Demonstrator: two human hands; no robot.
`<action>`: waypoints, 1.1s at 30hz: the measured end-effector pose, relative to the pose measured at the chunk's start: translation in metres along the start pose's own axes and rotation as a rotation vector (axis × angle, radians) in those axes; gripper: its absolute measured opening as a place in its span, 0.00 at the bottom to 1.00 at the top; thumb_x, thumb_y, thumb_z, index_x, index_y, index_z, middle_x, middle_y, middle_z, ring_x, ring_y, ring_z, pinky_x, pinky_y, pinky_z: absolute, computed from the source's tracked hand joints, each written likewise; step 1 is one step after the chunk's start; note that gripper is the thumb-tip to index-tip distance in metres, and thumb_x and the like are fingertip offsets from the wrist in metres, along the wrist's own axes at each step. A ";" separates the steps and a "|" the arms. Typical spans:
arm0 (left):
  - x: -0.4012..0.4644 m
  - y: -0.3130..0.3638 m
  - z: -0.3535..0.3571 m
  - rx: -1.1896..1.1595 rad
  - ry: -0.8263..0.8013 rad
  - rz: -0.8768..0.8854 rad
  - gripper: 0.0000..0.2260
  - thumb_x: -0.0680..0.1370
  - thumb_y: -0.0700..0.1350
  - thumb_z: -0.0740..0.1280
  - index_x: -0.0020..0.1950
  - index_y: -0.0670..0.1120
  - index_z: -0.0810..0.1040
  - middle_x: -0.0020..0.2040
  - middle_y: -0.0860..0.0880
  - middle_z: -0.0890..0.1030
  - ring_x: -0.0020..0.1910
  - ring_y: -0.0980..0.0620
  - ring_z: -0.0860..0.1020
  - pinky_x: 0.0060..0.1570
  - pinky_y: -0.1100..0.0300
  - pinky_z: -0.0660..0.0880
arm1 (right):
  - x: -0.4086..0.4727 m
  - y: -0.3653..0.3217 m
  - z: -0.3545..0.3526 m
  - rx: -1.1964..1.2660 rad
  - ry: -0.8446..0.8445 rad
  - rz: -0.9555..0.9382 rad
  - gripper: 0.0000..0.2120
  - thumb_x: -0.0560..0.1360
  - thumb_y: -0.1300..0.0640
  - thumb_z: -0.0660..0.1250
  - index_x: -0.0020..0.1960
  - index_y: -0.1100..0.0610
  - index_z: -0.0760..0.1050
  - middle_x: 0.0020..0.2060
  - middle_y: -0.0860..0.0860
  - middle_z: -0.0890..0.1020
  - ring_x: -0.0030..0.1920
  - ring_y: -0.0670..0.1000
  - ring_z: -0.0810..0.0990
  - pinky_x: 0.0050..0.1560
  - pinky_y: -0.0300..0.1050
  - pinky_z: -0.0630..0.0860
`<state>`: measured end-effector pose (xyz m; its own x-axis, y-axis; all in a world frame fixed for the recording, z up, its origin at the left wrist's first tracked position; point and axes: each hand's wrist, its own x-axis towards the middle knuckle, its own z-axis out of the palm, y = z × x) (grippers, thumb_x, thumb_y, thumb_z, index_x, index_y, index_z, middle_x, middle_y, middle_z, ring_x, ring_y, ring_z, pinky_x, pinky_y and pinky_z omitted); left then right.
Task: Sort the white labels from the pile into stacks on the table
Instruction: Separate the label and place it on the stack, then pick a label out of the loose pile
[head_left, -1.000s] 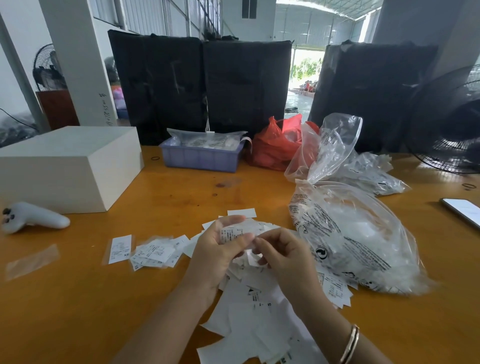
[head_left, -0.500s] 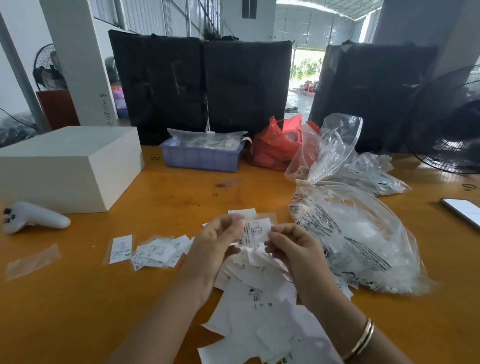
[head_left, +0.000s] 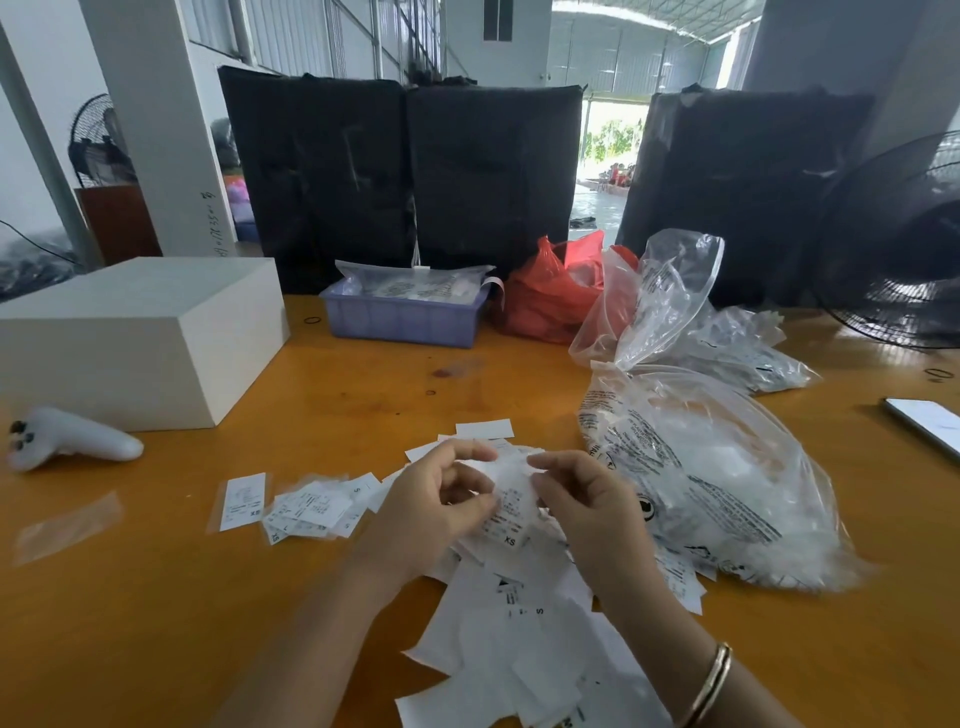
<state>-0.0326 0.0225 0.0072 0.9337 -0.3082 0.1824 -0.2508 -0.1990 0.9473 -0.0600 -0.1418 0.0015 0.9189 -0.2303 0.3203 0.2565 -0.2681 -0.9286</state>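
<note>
I see both hands raised over the pile (head_left: 519, 639) of white labels on the counter (head_left: 156, 623). The left hand (head_left: 431, 512) and right hand (head_left: 587, 512) each pinch an edge of one label (head_left: 511, 512) marked XS, held between them just above the pile. To the left lie a small stack (head_left: 309, 506) and a single label (head_left: 241, 501). A clear bag (head_left: 717, 478) sits beside the right hand, touching the pile.

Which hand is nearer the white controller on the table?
Left. The left hand is to the right of the white controller, past the small label stack; the right hand is farther right.
</note>
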 end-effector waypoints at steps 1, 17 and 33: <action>0.000 0.000 0.000 0.064 -0.002 0.010 0.13 0.76 0.40 0.70 0.55 0.55 0.76 0.41 0.50 0.83 0.43 0.49 0.80 0.44 0.60 0.79 | -0.001 0.000 0.001 -0.011 -0.008 -0.030 0.13 0.74 0.64 0.69 0.45 0.45 0.78 0.32 0.44 0.82 0.32 0.43 0.78 0.34 0.34 0.75; 0.003 -0.026 -0.070 0.985 0.432 -0.451 0.18 0.77 0.41 0.65 0.65 0.49 0.66 0.56 0.47 0.78 0.45 0.49 0.77 0.35 0.56 0.75 | 0.016 -0.001 -0.031 -0.179 0.257 -0.220 0.10 0.77 0.65 0.64 0.48 0.50 0.76 0.39 0.48 0.81 0.28 0.41 0.73 0.27 0.30 0.69; 0.007 -0.019 -0.018 0.928 0.197 0.267 0.11 0.77 0.45 0.65 0.59 0.53 0.78 0.56 0.58 0.77 0.57 0.58 0.72 0.54 0.65 0.67 | 0.032 0.005 -0.071 -0.605 0.444 -0.264 0.10 0.76 0.68 0.63 0.51 0.59 0.82 0.47 0.51 0.80 0.49 0.56 0.78 0.50 0.55 0.78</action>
<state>-0.0166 0.0411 -0.0047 0.8218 -0.3055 0.4810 -0.4822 -0.8226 0.3013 -0.0510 -0.2165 0.0205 0.6125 -0.4053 0.6787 0.1252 -0.7980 -0.5895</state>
